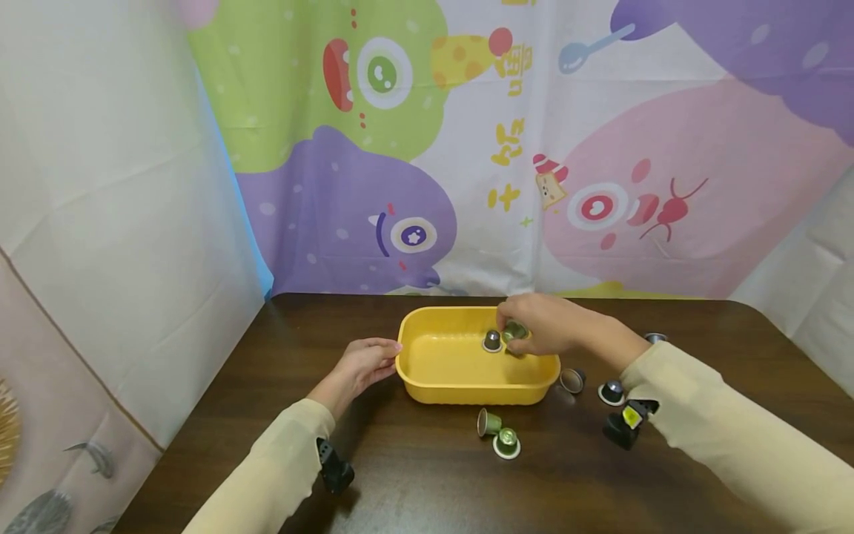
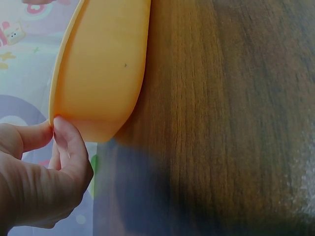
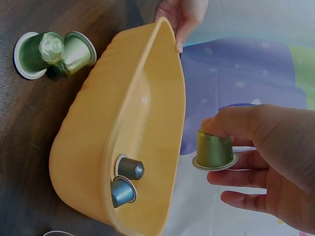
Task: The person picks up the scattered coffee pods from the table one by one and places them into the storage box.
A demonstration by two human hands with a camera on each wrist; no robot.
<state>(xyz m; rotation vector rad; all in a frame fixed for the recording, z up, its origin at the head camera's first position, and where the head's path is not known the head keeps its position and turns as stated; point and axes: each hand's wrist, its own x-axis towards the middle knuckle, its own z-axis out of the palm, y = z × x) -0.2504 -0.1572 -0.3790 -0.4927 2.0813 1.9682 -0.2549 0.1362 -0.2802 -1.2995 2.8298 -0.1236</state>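
A yellow tray (image 1: 443, 393) stands on the dark wooden table. At its left end my left hand (image 1: 363, 365) pinches the rim between thumb and fingers, as the left wrist view shows. Over the tray's right end, my right hand (image 1: 550, 324) holds a green coffee capsule (image 3: 214, 150) between thumb and fingers. In the right wrist view, a dark grey capsule (image 3: 130, 168) and a blue capsule (image 3: 122, 192) lie inside the tray close together. The head view shows the grey one, while my right hand partly covers that corner.
Two more green capsules, one on its side (image 1: 489, 423) and one upright (image 1: 507, 443), touch in front of the tray. Right of it lie a brownish capsule (image 1: 571, 380), a dark capsule (image 1: 611, 392) and another capsule (image 1: 655, 337) beyond my right forearm. A cartoon curtain (image 1: 494, 252) hangs behind the table.
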